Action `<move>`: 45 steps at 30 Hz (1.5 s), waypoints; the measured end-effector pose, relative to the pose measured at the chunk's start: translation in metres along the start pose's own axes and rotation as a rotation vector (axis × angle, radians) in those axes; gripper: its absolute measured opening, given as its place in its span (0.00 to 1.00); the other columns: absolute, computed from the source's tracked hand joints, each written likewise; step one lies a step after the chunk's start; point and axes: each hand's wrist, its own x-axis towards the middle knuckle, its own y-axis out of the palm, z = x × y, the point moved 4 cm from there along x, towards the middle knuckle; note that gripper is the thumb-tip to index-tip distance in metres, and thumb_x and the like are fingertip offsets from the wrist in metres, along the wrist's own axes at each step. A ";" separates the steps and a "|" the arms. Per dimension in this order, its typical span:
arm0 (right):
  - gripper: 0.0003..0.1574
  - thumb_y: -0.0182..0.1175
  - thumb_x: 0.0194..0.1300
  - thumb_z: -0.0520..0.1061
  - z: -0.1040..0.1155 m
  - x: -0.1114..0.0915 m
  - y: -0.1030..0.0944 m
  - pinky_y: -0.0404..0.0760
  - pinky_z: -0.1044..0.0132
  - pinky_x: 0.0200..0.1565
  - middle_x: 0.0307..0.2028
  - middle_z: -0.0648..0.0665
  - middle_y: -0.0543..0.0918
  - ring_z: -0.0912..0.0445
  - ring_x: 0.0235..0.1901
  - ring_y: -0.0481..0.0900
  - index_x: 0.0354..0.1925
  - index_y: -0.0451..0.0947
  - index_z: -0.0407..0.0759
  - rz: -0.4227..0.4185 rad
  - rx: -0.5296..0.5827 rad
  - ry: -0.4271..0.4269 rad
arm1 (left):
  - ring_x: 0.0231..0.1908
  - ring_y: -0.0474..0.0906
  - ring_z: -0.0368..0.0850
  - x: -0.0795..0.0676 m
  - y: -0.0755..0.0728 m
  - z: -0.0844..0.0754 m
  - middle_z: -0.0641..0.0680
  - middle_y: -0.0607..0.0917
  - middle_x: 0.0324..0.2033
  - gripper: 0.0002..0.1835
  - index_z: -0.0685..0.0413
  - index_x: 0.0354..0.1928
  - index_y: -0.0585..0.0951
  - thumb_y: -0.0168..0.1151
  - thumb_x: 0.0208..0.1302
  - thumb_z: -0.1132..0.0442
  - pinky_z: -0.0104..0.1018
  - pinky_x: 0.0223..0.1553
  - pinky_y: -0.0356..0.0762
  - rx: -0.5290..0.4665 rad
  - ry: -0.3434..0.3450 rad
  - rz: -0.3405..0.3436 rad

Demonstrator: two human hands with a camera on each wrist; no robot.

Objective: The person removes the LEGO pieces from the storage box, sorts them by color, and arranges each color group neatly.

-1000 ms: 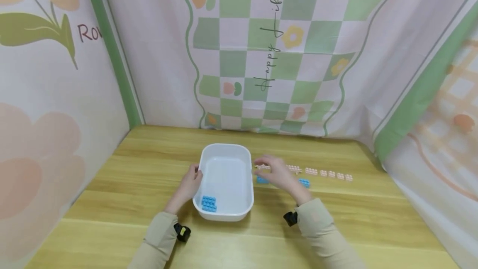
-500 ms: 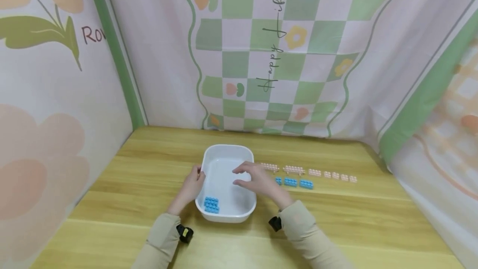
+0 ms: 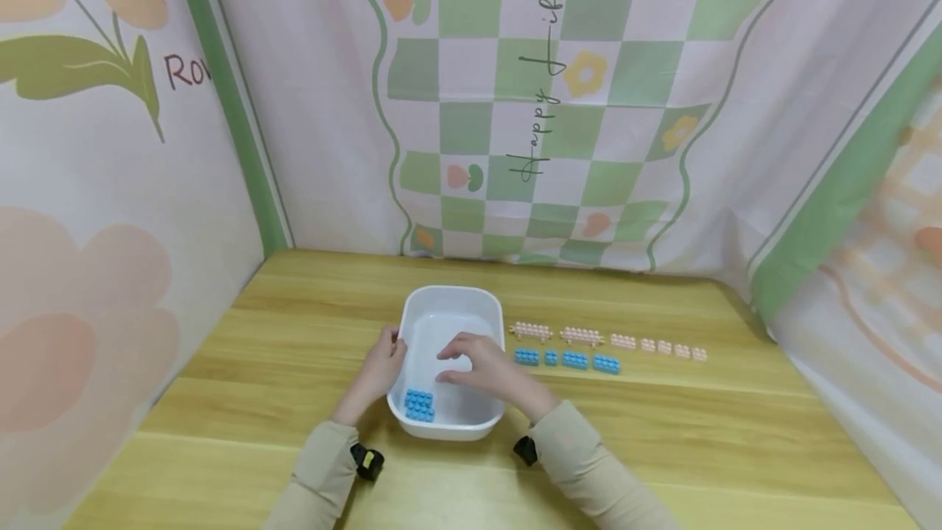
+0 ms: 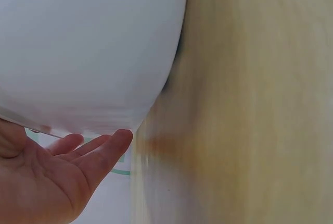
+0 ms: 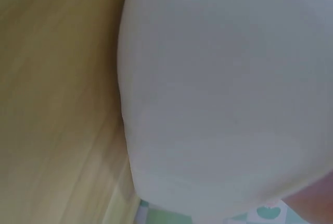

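Observation:
A white plastic basin (image 3: pixel 445 430) stands on the wooden table. Inside it, blue toy building bricks (image 3: pixel 419 405) lie together in the near left corner. My left hand (image 3: pixel 381 362) grips the basin's left rim, thumb at the edge and fingers along the outer wall, as the left wrist view shows. Above the basin's interior, my right hand (image 3: pixel 478 366) reaches in from the right. Its thumb and fingers are apart, and no brick is visible between them. In the right wrist view the basin's wall (image 5: pixel 218 94) hides most of that hand.
Right of the basin, several blue bricks (image 3: pixel 575 360) form a row. Behind them runs a row of pale pink pieces (image 3: pixel 581 335), longer ones at the left and small ones at the right. A checked curtain (image 3: pixel 537 105) hangs along the table's far edge.
My right hand has moved left, from over the brick rows to above the basin, uncovering the bricks at the left ends. My left hand stays on the rim.

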 end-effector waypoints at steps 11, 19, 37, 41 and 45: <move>0.15 0.65 0.58 0.46 0.005 0.008 0.017 0.82 0.62 0.45 0.38 0.42 0.85 0.52 0.40 0.82 0.41 0.82 0.37 0.067 -0.020 0.031 | 0.56 0.72 0.63 -0.001 -0.002 -0.002 0.72 0.71 0.58 0.20 0.69 0.60 0.63 0.38 0.72 0.62 0.51 0.54 0.77 -0.006 0.022 -0.015; 0.16 0.65 0.58 0.47 0.006 0.008 0.026 0.82 0.66 0.45 0.38 0.45 0.85 0.55 0.40 0.82 0.42 0.82 0.39 0.138 -0.006 0.100 | 0.57 0.72 0.63 0.001 -0.002 0.000 0.72 0.72 0.58 0.20 0.69 0.60 0.64 0.39 0.72 0.63 0.52 0.54 0.77 -0.017 0.041 -0.018; 0.09 0.65 0.57 0.45 0.002 0.010 0.034 0.80 0.73 0.42 0.34 0.49 0.85 0.60 0.36 0.81 0.37 0.83 0.44 0.224 -0.033 0.126 | 0.56 0.73 0.63 0.000 -0.002 -0.001 0.72 0.72 0.57 0.21 0.69 0.60 0.63 0.39 0.71 0.63 0.51 0.53 0.78 -0.022 0.033 -0.005; 0.09 0.64 0.58 0.44 0.000 0.010 0.031 0.80 0.72 0.42 0.35 0.49 0.85 0.60 0.36 0.81 0.38 0.83 0.44 0.225 -0.038 0.161 | 0.55 0.73 0.63 0.001 -0.002 0.000 0.72 0.71 0.58 0.21 0.69 0.61 0.63 0.38 0.72 0.62 0.50 0.52 0.79 -0.028 0.024 0.002; 0.10 0.64 0.57 0.45 -0.001 0.009 0.029 0.80 0.73 0.42 0.35 0.49 0.85 0.61 0.36 0.81 0.39 0.83 0.43 0.224 -0.027 0.177 | 0.56 0.73 0.63 0.001 -0.003 0.000 0.72 0.71 0.58 0.22 0.69 0.61 0.63 0.39 0.72 0.62 0.50 0.52 0.79 -0.026 0.027 -0.001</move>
